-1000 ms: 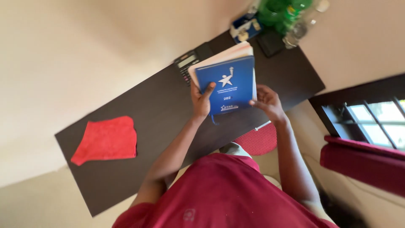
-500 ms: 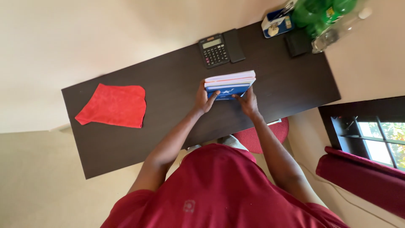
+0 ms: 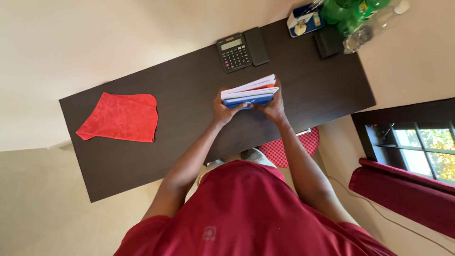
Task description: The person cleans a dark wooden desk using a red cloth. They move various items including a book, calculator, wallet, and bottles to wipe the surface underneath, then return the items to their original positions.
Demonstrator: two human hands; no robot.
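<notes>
A stack of books [image 3: 250, 91], the nearest one blue with white page edges and an orange strip behind it, stands on its edge on the dark desk [image 3: 189, 99]. My left hand [image 3: 222, 111] grips the stack's left end. My right hand [image 3: 272, 107] holds its right end, fingers wrapped up the side. Both arms reach out from my red shirt.
A red cloth [image 3: 119, 117] lies at the desk's left. A calculator [image 3: 233, 51] and a black phone [image 3: 256, 45] sit behind the books. At the far right corner are a blue box [image 3: 303, 22], a black wallet [image 3: 328, 44] and green bottles [image 3: 350, 12]. A red stool [image 3: 289, 149] is underneath.
The blue book was held up facing me, then tilted down onto the desk. Now the stack stands on edge, squeezed between both hands, with my right hand moved to its end.
</notes>
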